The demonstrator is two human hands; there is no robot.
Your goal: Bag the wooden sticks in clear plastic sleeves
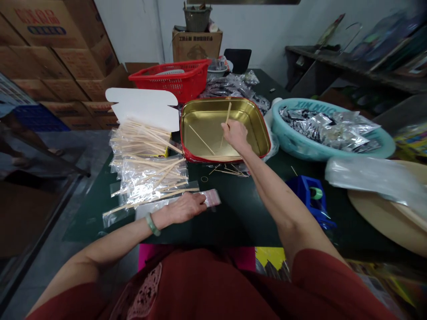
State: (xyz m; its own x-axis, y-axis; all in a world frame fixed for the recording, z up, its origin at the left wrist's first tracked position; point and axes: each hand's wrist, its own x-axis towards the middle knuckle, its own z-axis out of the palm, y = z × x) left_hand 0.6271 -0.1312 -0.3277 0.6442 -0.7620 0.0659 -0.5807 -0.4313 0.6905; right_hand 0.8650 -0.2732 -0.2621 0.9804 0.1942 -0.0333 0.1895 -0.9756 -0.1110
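Note:
My right hand (235,134) reaches into a gold metal tray (200,116) with a red rim and pinches a thin wooden stick (227,114) that points up. Another stick (201,139) lies on the tray floor. My left hand (186,207), with a green bangle at the wrist, lies palm down on a small clear plastic bag (212,197) on the dark green table. A pile of bagged sticks (148,171) lies just left of it. A few loose sticks (230,171) rest in front of the tray.
A teal basin (293,142) of silver foil packets sits at the right, a blue tape dispenser (310,195) beside my right forearm, a round wooden board (383,218) with clear bags further right. A red basket (176,80), white card and cardboard boxes stand behind.

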